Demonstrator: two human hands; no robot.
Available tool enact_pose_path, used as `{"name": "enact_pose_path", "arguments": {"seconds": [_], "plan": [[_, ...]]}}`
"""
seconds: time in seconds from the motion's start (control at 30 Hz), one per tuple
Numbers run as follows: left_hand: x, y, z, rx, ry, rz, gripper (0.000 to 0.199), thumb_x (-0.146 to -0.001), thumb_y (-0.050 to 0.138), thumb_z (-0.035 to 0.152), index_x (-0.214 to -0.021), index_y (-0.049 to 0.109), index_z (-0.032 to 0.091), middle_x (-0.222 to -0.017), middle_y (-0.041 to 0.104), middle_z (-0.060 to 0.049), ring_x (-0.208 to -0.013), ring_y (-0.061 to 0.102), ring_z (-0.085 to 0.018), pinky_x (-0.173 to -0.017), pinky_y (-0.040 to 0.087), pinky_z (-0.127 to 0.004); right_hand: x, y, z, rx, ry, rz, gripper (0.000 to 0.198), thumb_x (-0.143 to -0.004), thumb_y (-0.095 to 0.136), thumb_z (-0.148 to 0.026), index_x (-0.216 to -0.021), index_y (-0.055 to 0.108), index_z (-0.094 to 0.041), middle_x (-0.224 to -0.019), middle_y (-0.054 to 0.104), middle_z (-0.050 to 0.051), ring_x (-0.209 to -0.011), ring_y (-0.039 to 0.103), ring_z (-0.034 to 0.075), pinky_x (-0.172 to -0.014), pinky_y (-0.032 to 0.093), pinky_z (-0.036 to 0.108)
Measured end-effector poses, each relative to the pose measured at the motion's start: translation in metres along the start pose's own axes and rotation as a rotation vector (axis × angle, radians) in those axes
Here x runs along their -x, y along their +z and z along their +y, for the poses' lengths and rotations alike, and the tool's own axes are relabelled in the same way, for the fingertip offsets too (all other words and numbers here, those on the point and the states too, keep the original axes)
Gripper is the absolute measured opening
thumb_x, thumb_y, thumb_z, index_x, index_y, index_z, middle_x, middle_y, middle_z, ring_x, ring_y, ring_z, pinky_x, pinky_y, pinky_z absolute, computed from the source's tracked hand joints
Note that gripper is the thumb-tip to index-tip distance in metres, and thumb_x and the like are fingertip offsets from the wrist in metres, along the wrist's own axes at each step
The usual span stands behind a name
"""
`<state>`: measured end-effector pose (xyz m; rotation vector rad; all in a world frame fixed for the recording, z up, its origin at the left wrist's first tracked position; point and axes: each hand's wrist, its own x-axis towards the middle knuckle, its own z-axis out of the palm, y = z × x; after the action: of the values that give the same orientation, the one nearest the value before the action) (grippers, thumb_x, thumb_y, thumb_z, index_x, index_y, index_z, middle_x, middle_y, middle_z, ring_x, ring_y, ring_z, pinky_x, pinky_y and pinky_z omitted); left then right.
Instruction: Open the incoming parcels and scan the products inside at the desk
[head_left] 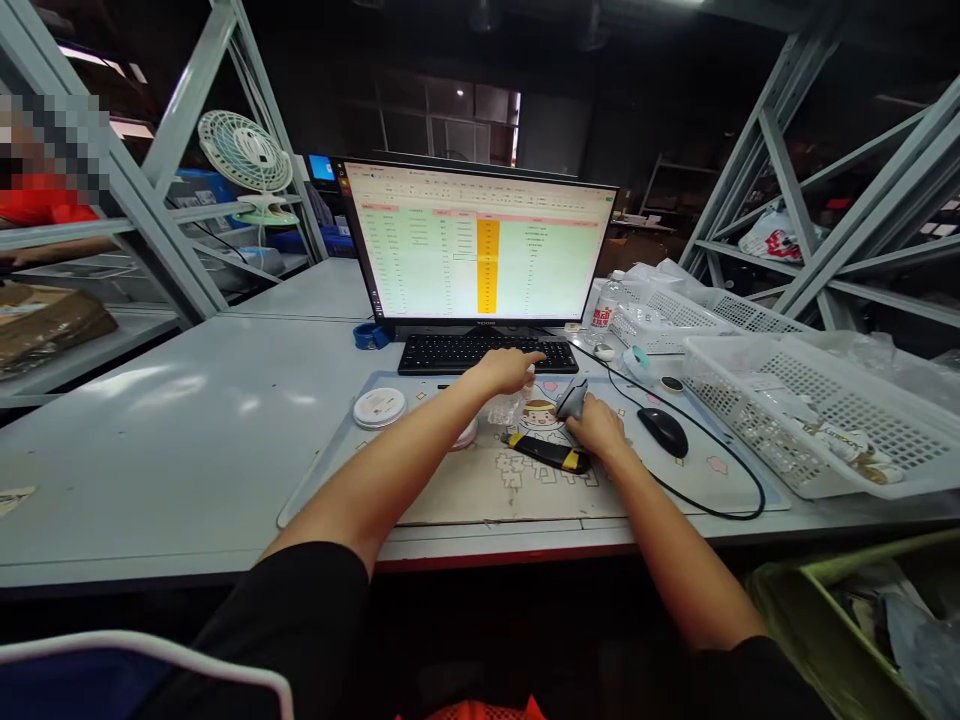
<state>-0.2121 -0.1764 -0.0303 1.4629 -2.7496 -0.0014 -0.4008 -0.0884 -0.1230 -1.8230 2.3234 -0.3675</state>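
Note:
My left hand (508, 370) reaches over the black keyboard (450, 355), its index finger stretched out onto the keys at the right end. Its other fingers are curled on a crumpled clear plastic bag (510, 407), whose contents I cannot make out. My right hand (600, 428) is wrapped round a grey handheld barcode scanner (573, 400), its head tilted up toward the left. Just below the scanner, a black and yellow utility knife (549, 452) lies on the cartoon desk mat (457, 490). A monitor (420, 260) behind the keyboard displays a spreadsheet with an orange column.
A black mouse (663, 431) and a looping cable lie right of my right hand. White plastic baskets (787, 440) line the right side, near a bottle (604, 305). On the left are a round white container (379, 408), a blue tape roll (370, 337) and a fan (246, 152).

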Motion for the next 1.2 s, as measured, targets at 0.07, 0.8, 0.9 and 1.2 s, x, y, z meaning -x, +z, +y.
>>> {"name": "enact_pose_path", "arguments": {"seconds": [0.07, 0.8, 0.9, 1.2], "plan": [[-0.016, 0.003, 0.002, 0.002, -0.006, -0.020, 0.041, -0.101, 0.057, 0.034, -0.140, 0.070, 0.031, -0.138, 0.072, -0.011, -0.120, 0.069, -0.035, -0.098, 0.053, -0.042, 0.000, 0.001, -0.003, -0.004, 0.030, 0.004, 0.046, -0.098, 0.056, -0.031, -0.136, 0.059, -0.006, -0.134, 0.067, 0.027, -0.126, 0.066, 0.039, -0.098, 0.050, 0.041], [0.003, 0.000, -0.050, 0.131, -0.094, 0.066, 0.032, -0.104, 0.054, 0.036, -0.125, 0.076, 0.025, -0.131, 0.076, -0.009, -0.120, 0.069, -0.030, -0.100, 0.053, -0.037, 0.010, -0.040, 0.035, -0.406, -0.337, -0.087, 0.033, -0.084, 0.075, -0.045, -0.098, 0.079, -0.016, -0.089, 0.076, 0.009, -0.086, 0.069, 0.028, -0.071, 0.046, 0.032], [0.012, -0.010, -0.063, 0.120, -0.142, 0.069, 0.032, -0.103, 0.055, 0.036, -0.125, 0.077, 0.025, -0.129, 0.076, -0.011, -0.118, 0.069, -0.032, -0.098, 0.054, -0.038, 0.001, -0.033, 0.036, -0.386, -0.291, -0.067, 0.034, -0.083, 0.075, -0.045, -0.098, 0.079, -0.014, -0.086, 0.075, 0.011, -0.080, 0.068, 0.028, -0.067, 0.045, 0.033], [0.020, -0.007, -0.076, 0.188, -0.104, 0.063, 0.033, -0.103, 0.054, 0.034, -0.122, 0.078, 0.022, -0.128, 0.078, -0.007, -0.118, 0.071, -0.026, -0.095, 0.052, -0.030, 0.032, -0.055, 0.016, -0.523, -0.577, -0.117, 0.027, -0.084, 0.075, -0.045, -0.093, 0.077, -0.019, -0.088, 0.076, 0.005, -0.084, 0.067, 0.025, -0.075, 0.049, 0.034]]}}
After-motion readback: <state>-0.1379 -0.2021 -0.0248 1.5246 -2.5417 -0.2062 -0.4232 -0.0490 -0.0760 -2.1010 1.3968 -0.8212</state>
